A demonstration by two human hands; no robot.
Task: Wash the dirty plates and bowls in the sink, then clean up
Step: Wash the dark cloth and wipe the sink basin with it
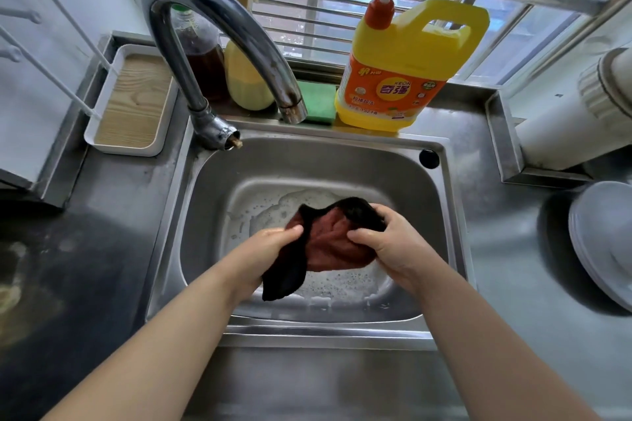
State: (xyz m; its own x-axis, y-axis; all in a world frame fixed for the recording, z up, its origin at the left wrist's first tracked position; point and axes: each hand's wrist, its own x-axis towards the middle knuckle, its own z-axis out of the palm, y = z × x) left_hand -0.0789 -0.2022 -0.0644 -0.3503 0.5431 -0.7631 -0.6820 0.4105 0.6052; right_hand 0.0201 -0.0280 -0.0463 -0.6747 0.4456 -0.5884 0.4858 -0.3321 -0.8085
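Observation:
Both hands hold a wet dark brown cloth [328,243] over the steel sink [212,202]. My left hand [270,249] grips its left edge, and a dark corner hangs below that hand. My right hand [386,246] clutches the bunched right side. Soapy foam [273,212] lies on the sink floor under the cloth. A stack of white plates and bowls [602,243] rests upside down on the counter to the right of the sink. The tap spout [239,31] arches above the basin, and no water runs from it.
A yellow pump bottle of dish soap [403,68] and a green sponge [319,101] stand on the ledge behind the sink. A dark sauce bottle [201,51] and a yellow bottle [248,82] stand behind the tap. A white tray [131,102] sits at the left.

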